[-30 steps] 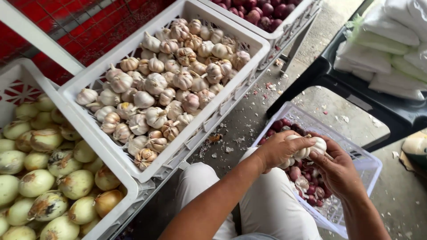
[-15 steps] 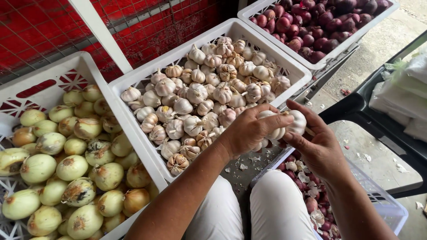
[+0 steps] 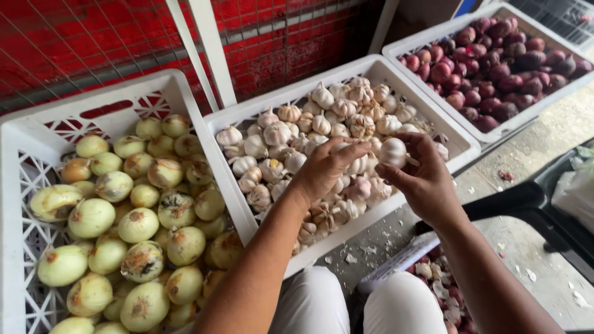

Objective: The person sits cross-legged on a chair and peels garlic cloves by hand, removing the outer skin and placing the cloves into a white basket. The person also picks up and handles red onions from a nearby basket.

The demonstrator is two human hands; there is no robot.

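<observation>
My right hand (image 3: pixel 427 179) holds a white garlic bulb (image 3: pixel 392 151) by its fingertips, above the near edge of the white crate of garlic (image 3: pixel 459 140). My left hand (image 3: pixel 325 170) hovers over the same crate, fingers curled around another garlic bulb (image 3: pixel 346 148) among the pile. Both hands are close together, nearly touching. My knees in pale trousers (image 3: pixel 315 303) show at the bottom.
A white crate of pale yellow onions (image 3: pixel 18 161) stands at the left. A crate of red onions (image 3: pixel 495 133) sits at the upper right. A low crate with peelings (image 3: pixel 396 263) lies between my legs. A red mesh wall (image 3: pixel 93 43) is behind; a black frame (image 3: pixel 526 198) at right.
The view has swung left and up. Both hands rose from the low crate by my legs to over the garlic crate, with a garlic bulb still in my right hand.
</observation>
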